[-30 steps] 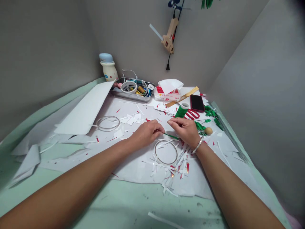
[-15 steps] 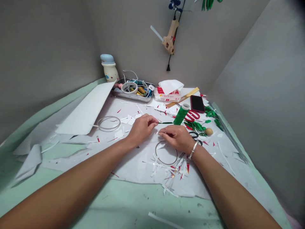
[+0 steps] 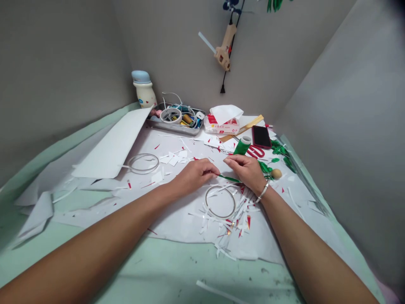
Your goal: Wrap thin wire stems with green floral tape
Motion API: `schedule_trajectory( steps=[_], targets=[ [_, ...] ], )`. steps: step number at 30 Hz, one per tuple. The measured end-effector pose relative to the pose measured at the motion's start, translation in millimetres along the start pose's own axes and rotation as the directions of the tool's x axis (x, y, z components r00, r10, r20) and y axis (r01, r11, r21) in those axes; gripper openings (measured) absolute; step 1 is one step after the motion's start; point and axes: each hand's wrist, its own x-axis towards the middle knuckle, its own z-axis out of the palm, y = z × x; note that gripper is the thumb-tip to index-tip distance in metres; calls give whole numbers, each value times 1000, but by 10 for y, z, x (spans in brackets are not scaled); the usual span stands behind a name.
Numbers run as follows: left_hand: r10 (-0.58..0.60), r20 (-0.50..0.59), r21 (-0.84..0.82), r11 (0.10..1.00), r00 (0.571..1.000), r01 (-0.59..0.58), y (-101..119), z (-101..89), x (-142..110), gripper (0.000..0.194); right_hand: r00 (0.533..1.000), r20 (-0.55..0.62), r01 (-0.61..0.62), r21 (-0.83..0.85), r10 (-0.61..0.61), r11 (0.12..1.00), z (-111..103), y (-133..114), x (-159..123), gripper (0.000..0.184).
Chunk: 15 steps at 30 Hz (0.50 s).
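Observation:
The fingertips of my left hand (image 3: 201, 174) are pinched on one end of a slim dark green strip (image 3: 230, 179). The strip slants right and slightly down, passing under my right hand (image 3: 249, 169). Thumb and forefinger of that hand are closed together above the strip; whatever they hold is too small to make out. Just behind my right hand stands a spool of green thread (image 3: 242, 146), its lower part hidden by the hand. A thin metal ring (image 3: 234, 204) lies in front of both hands among white paper strips.
Red-handled scissors (image 3: 257, 151), a phone (image 3: 261, 137) and green leaf-like pieces (image 3: 288, 164) lie right. A wooden ball (image 3: 276, 173) sits beside my wrist. Behind are a tissue pack (image 3: 221, 126) and a metal tray (image 3: 177, 128). A glue gun (image 3: 225, 52) hangs above; white card (image 3: 110, 147) lies left.
Both hands have shifted right, the left also toward me. The green strip has come nearer with my left hand and now tilts downward to the right. My right hand now covers the spool's lower part.

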Motion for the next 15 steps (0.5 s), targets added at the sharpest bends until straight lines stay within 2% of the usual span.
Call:
schedule_trajectory(
  steps=[3,6,11,15],
  targets=[
    [-22,-8,-40,999,1000,22,1,-2,0,15,999,39,-29,8,29,1000,0,24,3,26],
    [-58,-48,-75,996,997,55,-29,10,4,15,993,114,5,-48,0,999,7,54,-5,26],
    [-149,-160,-51,988,976,143,-82,10,19,14,960,261,166,-228,-104,959,56,21,-43,21],
    [-205,-252,20,976,946,217,-95,-17,28,16,908,378,308,-304,-183,901,114,-113,-95,19]
  ],
)
